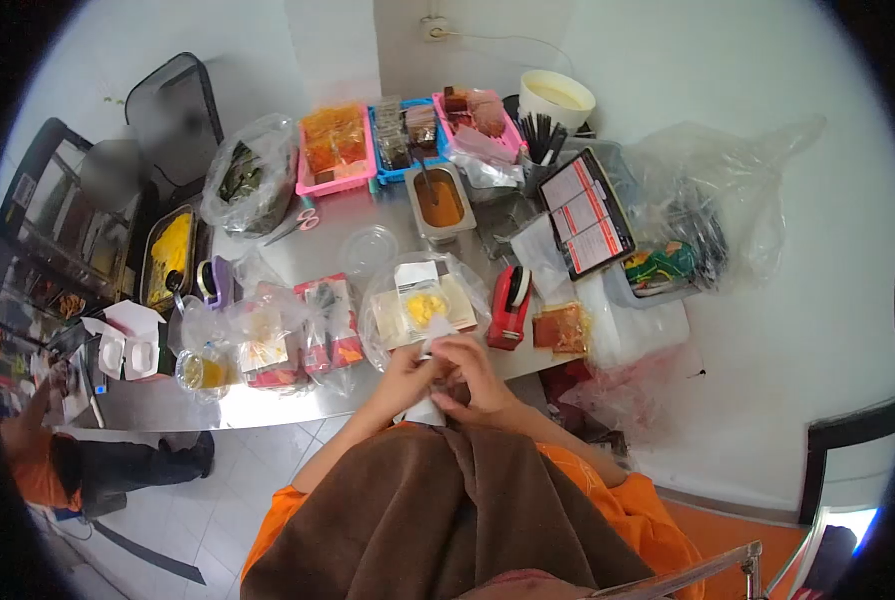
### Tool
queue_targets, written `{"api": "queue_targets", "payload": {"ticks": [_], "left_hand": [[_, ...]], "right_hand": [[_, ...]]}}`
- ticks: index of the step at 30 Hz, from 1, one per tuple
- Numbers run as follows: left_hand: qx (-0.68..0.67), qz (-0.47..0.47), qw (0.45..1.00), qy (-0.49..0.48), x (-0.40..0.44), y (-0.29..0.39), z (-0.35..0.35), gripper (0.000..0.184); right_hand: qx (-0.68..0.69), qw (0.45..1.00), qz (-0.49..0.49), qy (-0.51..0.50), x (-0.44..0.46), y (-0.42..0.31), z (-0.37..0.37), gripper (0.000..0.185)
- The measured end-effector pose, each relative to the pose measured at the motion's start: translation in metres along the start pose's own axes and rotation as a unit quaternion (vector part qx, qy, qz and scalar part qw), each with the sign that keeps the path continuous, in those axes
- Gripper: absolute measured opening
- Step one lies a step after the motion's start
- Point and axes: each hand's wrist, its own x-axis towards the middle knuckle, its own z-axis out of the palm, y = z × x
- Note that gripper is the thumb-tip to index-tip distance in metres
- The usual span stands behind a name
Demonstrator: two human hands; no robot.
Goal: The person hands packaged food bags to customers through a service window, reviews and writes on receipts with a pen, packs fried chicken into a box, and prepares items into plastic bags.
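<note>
Close to my apron, both hands meet at the table's front edge. My left hand (411, 380) has its fingers closed around a thin white piece (425, 411), paper or plastic; I cannot tell which. My right hand (475, 378) is closed on the same piece from the other side. Its white tip sticks up above the fingers, in front of a round clear plastic bag (376, 335). Yellow food (426, 309) in a small clear tub and a white printed card (417, 274) lie on that bag. A red tape dispenser (510, 308) stands to the right.
Pink baskets (320, 187) and a blue one hold packets at the back. A steel pan of orange sauce (440, 203), scissors (298, 224), a tablet (588, 212) and bagged red boxes (330, 325) stand on the steel table. Another person's arm (36, 408) shows far left.
</note>
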Motion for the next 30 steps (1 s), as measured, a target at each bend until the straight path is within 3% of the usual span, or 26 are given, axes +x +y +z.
{"api": "queue_targets", "payload": {"ticks": [1, 2, 4, 6, 7, 8, 9, 12, 15, 16, 19, 20, 23, 25, 26, 29, 30], "left_hand": [[-0.018, 0.022, 0.999, 0.047, 0.001, -0.008, -0.005, 0.025], [-0.035, 0.044, 0.994, 0.094, 0.001, -0.014, -0.009, 0.026], [-0.045, 0.061, 0.983, 0.167, -0.003, -0.017, -0.02, 0.026], [-0.028, 0.047, 0.974, 0.218, -0.014, -0.016, -0.036, 0.027], [-0.025, 0.037, 0.973, 0.225, -0.019, -0.016, -0.043, 0.027], [-0.022, 0.027, 0.972, 0.233, -0.024, -0.015, -0.05, 0.028], [-0.02, 0.017, 0.97, 0.242, -0.028, -0.013, -0.053, 0.028], [-0.06, 0.006, 0.963, 0.264, -0.04, -0.006, -0.062, 0.022], [-0.063, 0.009, 0.947, 0.315, -0.047, -0.013, -0.072, 0.015], [-0.056, 0.008, 0.945, 0.322, -0.049, -0.015, -0.075, 0.014], [-0.053, 0.004, 0.947, 0.318, -0.055, -0.015, -0.079, 0.014], [-0.05, 0.003, 0.947, 0.316, -0.056, -0.014, -0.079, 0.015], [-0.033, 0.014, 0.95, 0.311, -0.061, -0.01, -0.08, 0.017], [-0.004, 0.022, 0.948, 0.317, -0.062, -0.012, -0.086, 0.017], [-0.005, 0.025, 0.95, 0.312, -0.062, -0.011, -0.089, 0.018], [-0.013, 0.016, 0.955, 0.297, -0.071, -0.015, -0.092, 0.022], [0.014, 0.005, 0.956, 0.293, -0.072, -0.015, -0.094, 0.023]], "right_hand": [[0.107, 0.993, 0.046, -0.027, -0.008, 0.004, 0.0, 0.038], [-0.102, 0.987, -0.126, 0.003, -0.016, 0.038, -0.012, 0.031], [-0.045, 0.963, 0.079, 0.255, -0.031, 0.078, -0.022, 0.028], [-0.354, 0.857, 0.135, 0.35, -0.046, 0.146, -0.047, 0.031], [-0.181, 0.877, 0.253, 0.366, -0.041, 0.146, -0.053, 0.029], [0.001, 0.859, 0.358, 0.366, -0.034, 0.147, -0.059, 0.027], [0.181, 0.803, 0.448, 0.348, -0.031, 0.147, -0.063, 0.026], [0.157, 0.858, 0.404, 0.276, -0.035, 0.166, -0.062, 0.023], [0.069, 0.866, 0.224, 0.443, -0.056, 0.18, -0.034, 0.015], [-0.182, 0.884, 0.144, 0.405, -0.065, 0.179, -0.028, 0.015], [-0.104, 0.893, 0.177, 0.4, -0.088, 0.206, -0.016, 0.015], [-0.135, 0.899, 0.215, 0.358, -0.098, 0.236, -0.026, 0.015], [0.164, 0.817, 0.244, 0.495, -0.087, 0.226, -0.036, 0.014], [-0.075, 0.837, 0.22, 0.495, -0.087, 0.214, -0.043, 0.013], [-0.194, 0.829, 0.2, 0.485, -0.083, 0.21, -0.045, 0.018], [-0.007, 0.865, 0.147, 0.48, -0.05, 0.201, -0.046, 0.046], [0.047, 0.862, 0.211, 0.459, -0.045, 0.2, -0.05, 0.07]]}}
